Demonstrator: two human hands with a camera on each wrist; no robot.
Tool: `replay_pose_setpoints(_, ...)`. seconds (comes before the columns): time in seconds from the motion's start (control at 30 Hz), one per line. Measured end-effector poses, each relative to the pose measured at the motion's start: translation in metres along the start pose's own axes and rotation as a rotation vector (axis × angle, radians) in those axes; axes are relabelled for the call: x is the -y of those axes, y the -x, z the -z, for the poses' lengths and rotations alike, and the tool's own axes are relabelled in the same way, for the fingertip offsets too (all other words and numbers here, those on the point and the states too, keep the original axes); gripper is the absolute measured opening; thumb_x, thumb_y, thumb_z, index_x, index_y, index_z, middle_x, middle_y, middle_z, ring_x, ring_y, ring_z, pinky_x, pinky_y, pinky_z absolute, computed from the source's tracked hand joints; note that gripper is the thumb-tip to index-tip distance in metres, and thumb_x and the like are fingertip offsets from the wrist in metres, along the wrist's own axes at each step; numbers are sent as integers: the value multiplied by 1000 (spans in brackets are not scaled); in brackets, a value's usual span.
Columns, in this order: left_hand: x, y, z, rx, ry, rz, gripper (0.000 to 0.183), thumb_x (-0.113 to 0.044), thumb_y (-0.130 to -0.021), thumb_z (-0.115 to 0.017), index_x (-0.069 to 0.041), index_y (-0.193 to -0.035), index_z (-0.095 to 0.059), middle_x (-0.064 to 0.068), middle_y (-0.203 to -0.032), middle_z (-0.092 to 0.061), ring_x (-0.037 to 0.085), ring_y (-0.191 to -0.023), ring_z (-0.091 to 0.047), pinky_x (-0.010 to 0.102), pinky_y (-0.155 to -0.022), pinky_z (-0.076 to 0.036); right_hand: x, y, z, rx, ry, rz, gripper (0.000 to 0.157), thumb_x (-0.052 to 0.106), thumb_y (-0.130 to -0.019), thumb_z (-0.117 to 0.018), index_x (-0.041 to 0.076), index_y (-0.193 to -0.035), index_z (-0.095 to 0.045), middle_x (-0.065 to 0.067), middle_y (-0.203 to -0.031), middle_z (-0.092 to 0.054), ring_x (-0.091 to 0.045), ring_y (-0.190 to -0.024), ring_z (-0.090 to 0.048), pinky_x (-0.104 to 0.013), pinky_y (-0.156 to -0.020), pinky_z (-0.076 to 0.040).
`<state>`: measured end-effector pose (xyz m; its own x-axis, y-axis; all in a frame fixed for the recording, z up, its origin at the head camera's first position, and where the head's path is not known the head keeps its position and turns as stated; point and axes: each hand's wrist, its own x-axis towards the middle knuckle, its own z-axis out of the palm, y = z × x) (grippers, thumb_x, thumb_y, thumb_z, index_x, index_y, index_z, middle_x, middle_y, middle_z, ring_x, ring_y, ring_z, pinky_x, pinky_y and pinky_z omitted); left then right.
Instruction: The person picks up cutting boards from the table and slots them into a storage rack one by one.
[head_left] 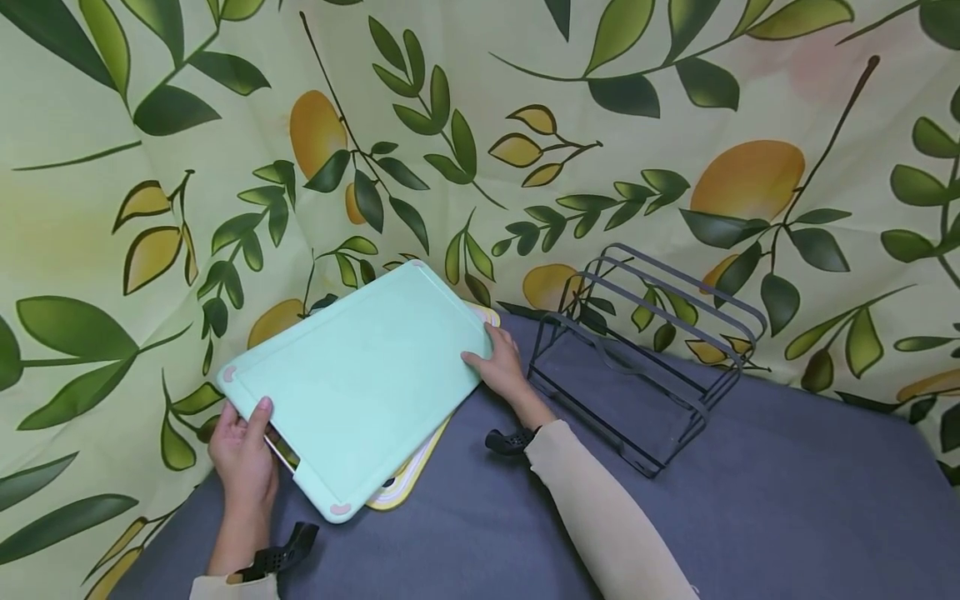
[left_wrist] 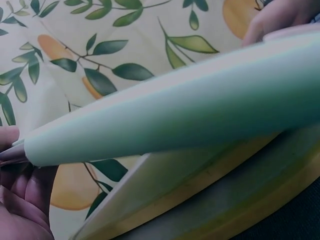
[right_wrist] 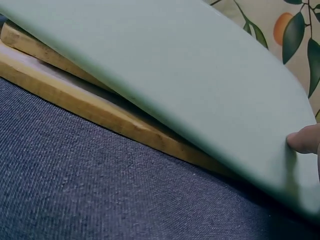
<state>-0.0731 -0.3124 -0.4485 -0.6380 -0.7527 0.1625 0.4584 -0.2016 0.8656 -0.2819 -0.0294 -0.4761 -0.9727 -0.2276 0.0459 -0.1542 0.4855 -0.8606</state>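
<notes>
A mint-green cutting board point(head_left: 367, 375) with pink corner pads is held tilted, its left end raised. My left hand point(head_left: 243, 458) grips its left edge beside the handle slot, thumb on top and fingers beneath. At the far right corner, my right hand point(head_left: 506, 367) holds the board's edge with its thumb lying on the upper face; its other fingers are mostly hidden. Under the green board lie two boards with yellow-brown edges point(right_wrist: 100, 107), stacked and slightly offset. Only their rims show past it. In the left wrist view, the green board point(left_wrist: 175, 110) appears edge-on above them.
A dark wire rack point(head_left: 701, 408) with upright hoops stands to the right of my right hand. Dark blue-grey cloth point(head_left: 787, 492) covers the table. A leaf-and-fruit patterned curtain point(head_left: 465, 50) rises behind and along the left side.
</notes>
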Motion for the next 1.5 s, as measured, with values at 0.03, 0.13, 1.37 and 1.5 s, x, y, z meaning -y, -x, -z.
replay_pose_setpoints(0.03, 0, 0, 0, -4, -8, 7, 57, 2, -95, -65, 1, -149, -47, 5, -135, -66, 7, -112, -70, 18, -87, -57, -1, 1, 0, -4, 5, 2, 78, 35, -92, -72, 11, -157, -36, -15, -161, -34, -35, -150, -30, -52, -122, -31)
replay_pose_setpoints(0.13, -2, -1, 0, -22, -66, 24, 56, 1, -95, -65, 1, -148, -47, 9, -141, -63, 4, -111, -69, 16, -88, -56, -3, 4, -1, -8, 65, 26, 76, 38, -93, -70, 12, -157, -37, -15, -160, -36, -35, -149, -32, -53, -120, -33)
replay_pose_setpoints(1.37, 6, -9, 7, 27, -267, 205, 64, -9, -99, -62, 2, -155, -33, 24, -158, -40, 0, -118, -60, 6, -89, -51, -16, 37, 6, -117, 181, 103, 69, 40, -93, -70, 7, -149, -47, -18, -151, -48, -39, -140, -42, -55, -115, -37)
replay_pose_setpoints(1.5, 8, -10, 8, 39, -301, 226, 64, -10, -101, -61, 0, -156, -32, 22, -160, -38, 5, -129, -56, 5, -89, -49, -18, 39, 7, -112, 193, 99, 68, 40, -94, -69, 8, -150, -47, -16, -152, -47, -38, -141, -41, -55, -115, -37)
